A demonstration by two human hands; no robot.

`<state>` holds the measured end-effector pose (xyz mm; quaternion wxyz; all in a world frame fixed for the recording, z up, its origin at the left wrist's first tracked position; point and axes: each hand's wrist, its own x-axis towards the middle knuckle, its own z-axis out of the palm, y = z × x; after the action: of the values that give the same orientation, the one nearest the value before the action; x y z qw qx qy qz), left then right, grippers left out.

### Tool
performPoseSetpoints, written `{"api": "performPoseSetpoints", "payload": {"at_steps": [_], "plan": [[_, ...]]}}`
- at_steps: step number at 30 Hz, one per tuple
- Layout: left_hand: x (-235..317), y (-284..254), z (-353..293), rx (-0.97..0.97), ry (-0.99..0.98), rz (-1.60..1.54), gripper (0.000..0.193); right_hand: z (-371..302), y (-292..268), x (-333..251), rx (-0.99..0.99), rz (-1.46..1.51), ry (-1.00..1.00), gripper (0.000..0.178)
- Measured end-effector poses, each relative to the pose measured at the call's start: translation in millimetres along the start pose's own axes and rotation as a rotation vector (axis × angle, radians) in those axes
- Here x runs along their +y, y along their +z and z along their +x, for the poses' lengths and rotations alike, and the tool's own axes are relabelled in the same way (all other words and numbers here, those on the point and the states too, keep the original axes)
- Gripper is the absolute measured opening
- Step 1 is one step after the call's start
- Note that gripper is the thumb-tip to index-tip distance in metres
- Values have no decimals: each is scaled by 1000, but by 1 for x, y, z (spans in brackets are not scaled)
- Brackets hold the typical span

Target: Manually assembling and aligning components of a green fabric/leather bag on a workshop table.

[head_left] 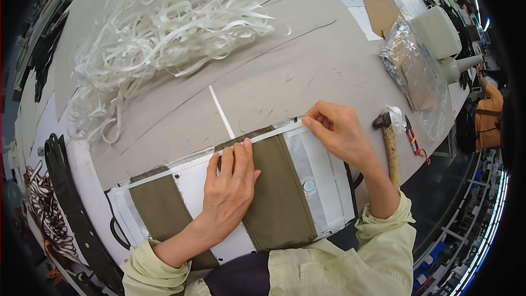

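Observation:
A flat fabric panel [276, 186], striped in olive and white, lies in front of me at a slant. Along its far edge runs a narrow white tape [282, 128]. My left hand [230, 189] rests on the panel with its fingers stretched out, the tips pressing at the taped edge. At the far right corner, my right hand [339, 134] pinches the end of the tape between thumb and forefinger. Dark frayed fabric shows just beyond the tape. Black loops [116, 234] stick out from the panel's short sides. A round pale disc [309, 186] sits on the right white band.
A tangled heap of white ribbon [175, 27] covers the far left. A thin white strip [220, 108] points away from the panel. To the right lie a wooden-handled hammer [390, 151], red-handled snips [412, 137], a clear plastic bag [416, 71] and a white jug [437, 32].

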<state>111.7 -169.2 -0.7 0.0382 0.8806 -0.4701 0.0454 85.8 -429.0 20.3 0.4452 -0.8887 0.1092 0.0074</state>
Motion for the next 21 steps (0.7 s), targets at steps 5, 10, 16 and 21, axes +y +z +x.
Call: {"api": "performPoseSetpoints", "payload": {"at_steps": [5, 10, 16, 21], "plan": [[-1, 2, -3, 2, 13, -3, 66, -3, 2, 5, 12, -22, -32, 15], [5, -5, 4, -48, -9, 11, 65, -1, 7, 11, 57, -65, -82, 15], [20, 2, 38, 72, 135, -28, 61, -1, 12, 14, 66, -68, -70, 14], [22, 15, 41, 108, 179, -14, 59, -2, 16, 17, 109, -90, -112, 12]]}}
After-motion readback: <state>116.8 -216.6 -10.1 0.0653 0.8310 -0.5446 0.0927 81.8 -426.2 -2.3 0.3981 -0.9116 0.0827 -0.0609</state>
